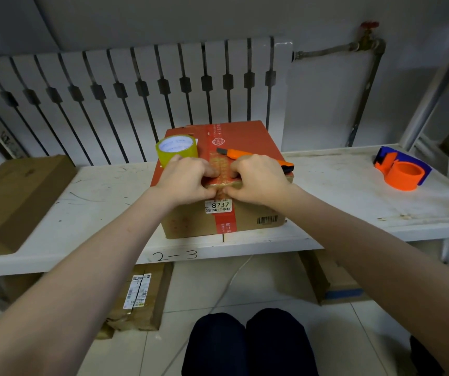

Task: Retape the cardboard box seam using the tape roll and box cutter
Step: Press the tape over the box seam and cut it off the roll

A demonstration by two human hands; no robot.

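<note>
A cardboard box point(247, 137) with a red top stands on a white shelf, a red tape strip running along its middle seam and down its front. A yellowish tape roll point(176, 151) sits upright on the box's left top. An orange box cutter point(247, 154) lies on the top, right of the seam, partly hidden by my right hand. My left hand point(188, 180) and my right hand point(258, 180) press side by side on the near top edge, fingers and thumbs pinching the tape at the seam where it folds over the front.
The white shelf point(96, 210) bears the mark "2-3" on its front edge. A flat brown carton point(14, 196) lies at the left. An orange and blue tape dispenser point(402, 169) sits at the right. A radiator stands behind. Boxes lie on the floor below.
</note>
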